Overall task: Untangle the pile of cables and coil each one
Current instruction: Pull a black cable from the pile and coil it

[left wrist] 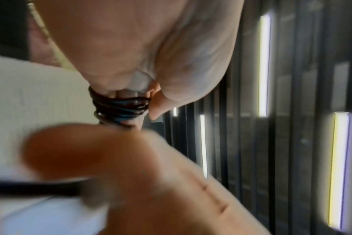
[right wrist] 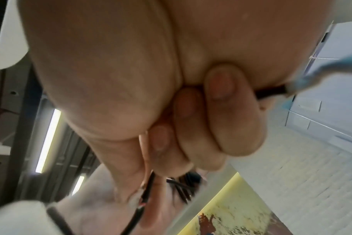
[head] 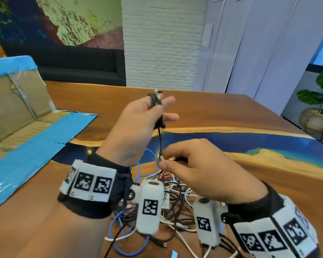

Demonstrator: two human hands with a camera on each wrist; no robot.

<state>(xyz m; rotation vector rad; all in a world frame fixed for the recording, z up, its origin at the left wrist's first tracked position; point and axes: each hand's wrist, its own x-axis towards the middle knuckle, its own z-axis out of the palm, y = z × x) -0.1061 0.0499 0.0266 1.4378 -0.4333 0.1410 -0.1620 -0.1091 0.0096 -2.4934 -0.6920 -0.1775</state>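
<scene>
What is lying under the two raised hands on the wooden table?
A tangled pile of cables lies on the table: white, blue and black ones. The wrist cameras and hands cover its middle, so how many cables there are cannot be told.

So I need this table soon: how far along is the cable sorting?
Early days. No finished coil shows. The left hand holds a part-wound black cable, and the right hand pinches its free length. The pile of white, blue and black cables remains tangled.
</scene>
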